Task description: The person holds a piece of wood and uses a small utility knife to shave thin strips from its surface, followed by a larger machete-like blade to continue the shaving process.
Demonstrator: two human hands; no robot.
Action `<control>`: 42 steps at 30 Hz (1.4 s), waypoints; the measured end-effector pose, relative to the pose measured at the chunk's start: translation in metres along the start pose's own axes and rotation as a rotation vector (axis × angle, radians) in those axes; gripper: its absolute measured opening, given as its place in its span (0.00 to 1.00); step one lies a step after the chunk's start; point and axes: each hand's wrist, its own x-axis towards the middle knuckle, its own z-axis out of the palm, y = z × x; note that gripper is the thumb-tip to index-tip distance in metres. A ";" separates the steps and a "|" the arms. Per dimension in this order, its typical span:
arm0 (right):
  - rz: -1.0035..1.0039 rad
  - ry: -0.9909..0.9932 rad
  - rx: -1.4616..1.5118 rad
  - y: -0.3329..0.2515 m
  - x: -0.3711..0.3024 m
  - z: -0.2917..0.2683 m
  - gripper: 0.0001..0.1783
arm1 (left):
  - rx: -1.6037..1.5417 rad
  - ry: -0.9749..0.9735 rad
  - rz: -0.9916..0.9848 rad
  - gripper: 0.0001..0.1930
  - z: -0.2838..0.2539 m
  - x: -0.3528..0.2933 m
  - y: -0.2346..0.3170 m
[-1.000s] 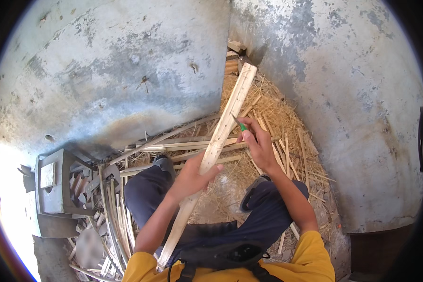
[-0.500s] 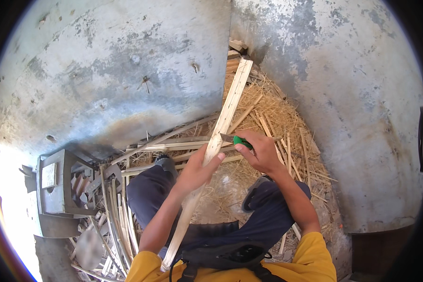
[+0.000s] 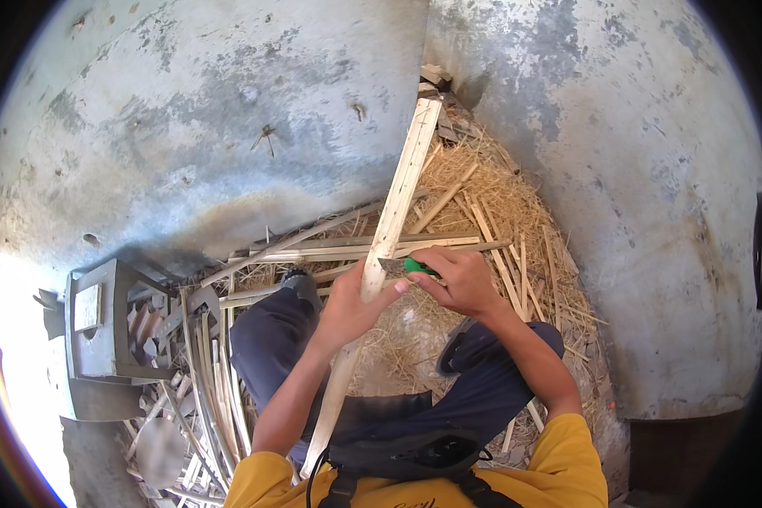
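A long pale strip of wood (image 3: 400,190) slants from my lap up toward the wall corner. My left hand (image 3: 351,306) is closed around it near its middle, the thumb pointing right. In my right hand (image 3: 463,279) is a knife with a green handle (image 3: 419,267), gripped in closed fingers. Its short dark blade (image 3: 391,265) points left and meets the strip's right edge just above my left thumb. Part of the handle is hidden by my right fingers.
Straw-like shavings (image 3: 474,199) and several loose wood strips (image 3: 347,252) cover the floor. More sticks (image 3: 220,389) lie at left beside a grey metal box (image 3: 102,326). Worn walls (image 3: 229,102) meet in a corner ahead. My bent knees flank the strip.
The strip's upper end has shifted slightly left. My right hand and the knife have moved a little left and down, bringing the blade lower along the strip, closer to my left thumb.
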 end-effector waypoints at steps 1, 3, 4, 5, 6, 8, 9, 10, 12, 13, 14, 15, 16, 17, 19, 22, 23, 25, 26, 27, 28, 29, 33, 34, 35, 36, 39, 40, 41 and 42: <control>-0.014 0.023 0.004 0.000 0.001 0.002 0.17 | 0.007 0.012 0.003 0.26 0.000 0.001 0.000; -0.041 0.070 0.011 -0.001 0.002 0.007 0.16 | -0.004 -0.006 -0.073 0.28 -0.003 0.000 0.006; -0.040 0.069 0.008 -0.002 0.003 0.008 0.16 | -0.008 -0.014 -0.111 0.28 -0.005 -0.001 0.009; -0.039 0.068 0.005 -0.002 0.003 0.009 0.16 | 0.023 -0.008 -0.090 0.27 -0.005 -0.001 0.008; -0.037 0.068 0.002 -0.003 0.004 0.009 0.16 | 0.055 -0.003 -0.069 0.25 -0.005 -0.001 0.004; -0.033 0.069 -0.026 -0.005 0.004 0.008 0.16 | 0.085 0.006 0.004 0.23 -0.005 -0.002 0.002; -0.031 0.069 -0.041 -0.006 0.004 0.007 0.16 | 0.085 0.012 0.057 0.22 -0.004 -0.003 0.001; -0.038 0.077 -0.046 -0.006 0.005 0.008 0.16 | 0.086 0.020 0.109 0.22 -0.004 -0.003 0.001; -0.051 0.094 -0.058 -0.007 0.006 0.008 0.16 | 0.070 0.020 0.107 0.20 -0.006 -0.004 -0.002; -0.057 0.097 -0.071 -0.007 0.006 0.007 0.16 | 0.060 0.017 0.106 0.19 -0.006 -0.003 -0.002; -0.062 0.100 -0.084 -0.007 0.006 0.006 0.16 | 0.030 0.002 0.103 0.19 -0.005 -0.004 -0.001; -0.068 0.102 -0.097 -0.007 0.006 0.005 0.16 | 0.001 -0.014 0.100 0.18 -0.006 -0.004 0.003; -0.067 0.104 -0.111 -0.008 0.006 0.005 0.16 | -0.026 -0.028 0.097 0.17 -0.006 -0.004 0.007; -0.067 0.106 -0.126 -0.008 0.006 0.004 0.16 | -0.021 -0.030 0.100 0.16 -0.006 -0.005 0.007; -0.075 0.125 -0.140 -0.009 0.007 0.004 0.16 | -0.012 -0.031 0.104 0.15 -0.007 -0.005 0.008; -0.089 0.155 -0.145 -0.008 0.008 0.005 0.16 | -0.001 -0.033 0.111 0.14 -0.007 -0.006 0.010; -0.085 0.152 -0.151 -0.008 0.007 0.005 0.16 | 0.000 -0.034 0.112 0.13 -0.007 -0.007 0.010; -0.086 0.157 -0.165 -0.007 0.007 0.005 0.16 | -0.005 -0.037 0.110 0.13 -0.008 -0.007 0.012; -0.091 0.164 -0.174 -0.007 0.007 0.004 0.16 | -0.006 -0.040 0.111 0.13 -0.008 -0.007 0.012; -0.096 0.171 -0.184 -0.006 0.007 0.004 0.16 | -0.007 -0.042 0.112 0.13 -0.008 -0.007 0.010; -0.092 0.162 -0.202 -0.006 0.007 0.003 0.16 | -0.009 -0.045 0.111 0.13 -0.007 -0.007 0.009; -0.088 0.152 -0.220 -0.005 0.007 0.002 0.16 | -0.004 -0.055 0.058 0.14 -0.008 -0.007 0.009; 0.089 0.311 -0.245 0.019 0.016 -0.012 0.16 | 0.020 -0.060 0.043 0.17 -0.005 -0.012 -0.003; 0.078 0.316 -0.244 0.020 0.018 -0.013 0.16 | 0.026 -0.054 0.083 0.18 -0.004 -0.013 -0.007; 0.067 0.320 -0.243 0.022 0.019 -0.013 0.17 | 0.042 -0.069 0.087 0.19 -0.005 -0.012 -0.008; 0.056 0.325 -0.242 0.023 0.021 -0.014 0.17 | 0.059 -0.083 0.092 0.20 -0.007 -0.009 -0.009; -0.018 0.402 -0.215 0.026 0.023 -0.016 0.17 | 0.071 -0.121 0.037 0.21 -0.010 -0.009 0.001; -0.017 0.381 -0.226 0.027 0.024 -0.017 0.17 | 0.063 -0.131 0.015 0.21 -0.010 -0.009 0.004; -0.017 0.359 -0.237 0.027 0.024 -0.018 0.18 | 0.063 -0.123 0.031 0.21 -0.009 -0.009 0.002; -0.016 0.337 -0.248 0.029 0.024 -0.020 0.18 | 0.064 -0.115 0.046 0.22 -0.007 -0.009 -0.002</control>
